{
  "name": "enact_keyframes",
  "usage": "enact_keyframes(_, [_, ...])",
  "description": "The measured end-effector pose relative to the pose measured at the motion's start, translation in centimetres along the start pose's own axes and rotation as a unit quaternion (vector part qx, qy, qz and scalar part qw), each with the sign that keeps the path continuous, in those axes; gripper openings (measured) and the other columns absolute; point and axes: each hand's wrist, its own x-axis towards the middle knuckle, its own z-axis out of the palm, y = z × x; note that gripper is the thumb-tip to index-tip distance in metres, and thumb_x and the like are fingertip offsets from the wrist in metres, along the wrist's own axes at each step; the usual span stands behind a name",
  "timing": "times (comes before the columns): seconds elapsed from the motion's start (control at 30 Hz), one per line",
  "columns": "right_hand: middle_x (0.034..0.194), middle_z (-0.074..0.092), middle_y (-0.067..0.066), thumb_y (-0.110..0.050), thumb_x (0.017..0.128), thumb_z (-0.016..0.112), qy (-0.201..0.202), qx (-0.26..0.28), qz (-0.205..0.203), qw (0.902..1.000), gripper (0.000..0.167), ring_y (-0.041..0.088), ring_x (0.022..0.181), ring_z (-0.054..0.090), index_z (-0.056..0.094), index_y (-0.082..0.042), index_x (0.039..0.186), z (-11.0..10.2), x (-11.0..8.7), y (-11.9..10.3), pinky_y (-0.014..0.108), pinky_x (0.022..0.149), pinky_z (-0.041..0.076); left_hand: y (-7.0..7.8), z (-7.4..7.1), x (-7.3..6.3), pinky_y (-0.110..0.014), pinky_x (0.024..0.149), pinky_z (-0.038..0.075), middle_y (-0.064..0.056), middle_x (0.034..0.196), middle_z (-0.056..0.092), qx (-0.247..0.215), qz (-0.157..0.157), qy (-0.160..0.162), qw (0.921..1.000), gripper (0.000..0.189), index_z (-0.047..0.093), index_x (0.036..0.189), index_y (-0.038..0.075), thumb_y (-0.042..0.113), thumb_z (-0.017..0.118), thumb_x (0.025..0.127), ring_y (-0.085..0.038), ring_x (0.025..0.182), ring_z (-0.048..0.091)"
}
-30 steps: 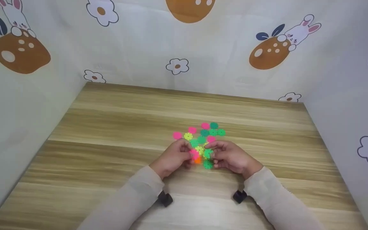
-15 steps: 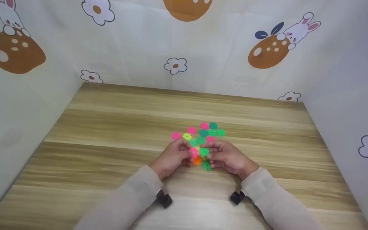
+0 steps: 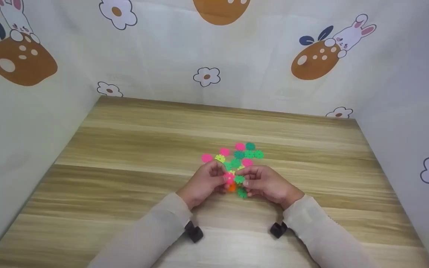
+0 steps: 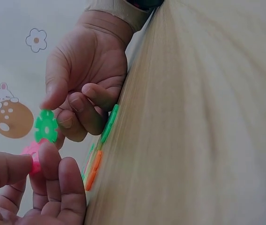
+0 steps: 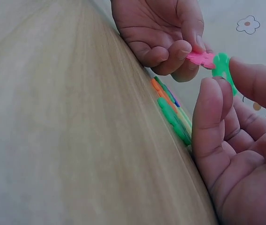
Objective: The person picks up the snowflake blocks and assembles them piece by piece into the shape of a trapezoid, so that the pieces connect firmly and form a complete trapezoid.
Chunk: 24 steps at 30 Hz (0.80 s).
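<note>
My left hand (image 3: 204,183) pinches a pink notched disc (image 3: 229,178), a flower-like plastic piece, between thumb and fingers. Facing it, my right hand (image 3: 270,184) pinches a green notched disc (image 3: 239,179) by its edge. In the right wrist view the pink disc (image 5: 201,59) lies edge to edge with the green disc (image 5: 222,68), the two set at an angle to each other. The left wrist view shows the green disc (image 4: 46,125) just above the pink one (image 4: 33,157). Both pieces are held above the table.
An orange disc (image 3: 231,187) and another green disc (image 3: 242,192) lie flat on the wooden table (image 3: 132,149) below the hands. Behind them spread several loose discs in pink (image 3: 207,158), yellow (image 3: 220,158) and green (image 3: 249,154). Patterned cloth walls (image 3: 155,56) enclose the table.
The pink and green discs have come together, from a gap between them to edges meeting. The green disc has tilted in my right hand. The loose discs lie as before.
</note>
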Motion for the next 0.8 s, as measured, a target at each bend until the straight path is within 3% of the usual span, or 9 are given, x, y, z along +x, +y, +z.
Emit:
enact_keyframes(0.13, [0.091, 0.064, -0.002, -0.002, 0.101, 0.066, 0.004, -0.005, 0.002, 1.0, 0.033, 0.01, 0.078, 0.064, 0.064, 0.001, 0.134, 0.06, -0.09, 0.01, 0.025, 0.073, 0.061, 0.03, -0.02, -0.01, -0.03, 0.075, 0.061, -0.004, 0.094, 0.064, 0.005, 0.0, 0.0, 1.0, 0.012, 0.056, 0.103, 0.007, -0.004, 0.062, 0.099, -0.015, 0.08, 0.068])
enact_keyframes(0.47, [0.09, 0.066, -0.001, -0.006, 0.104, 0.063, 0.009, -0.02, 0.004, 0.9997, 0.029, 0.011, 0.077, 0.061, 0.061, 0.004, 0.131, 0.05, -0.11, -0.04, 0.026, 0.072, 0.061, 0.14, -0.05, -0.05, -0.032, 0.077, 0.062, -0.005, 0.093, 0.062, -0.002, -0.003, 0.0, 1.0, 0.014, 0.056, 0.111, 0.004, -0.003, 0.061, 0.1, -0.015, 0.079, 0.068])
enact_keyframes(0.8, [0.089, 0.065, -0.001, -0.003, 0.102, 0.065, 0.011, -0.04, 0.008, 0.9991, 0.037, 0.01, 0.078, 0.064, 0.057, 0.015, 0.134, 0.06, 0.06, 0.16, 0.026, 0.074, 0.061, 0.12, -0.3, -0.11, -0.036, 0.08, 0.063, -0.004, 0.086, 0.062, 0.021, 0.001, -0.01, 0.9997, 0.013, 0.061, 0.108, 0.004, -0.004, 0.06, 0.099, -0.016, 0.079, 0.069])
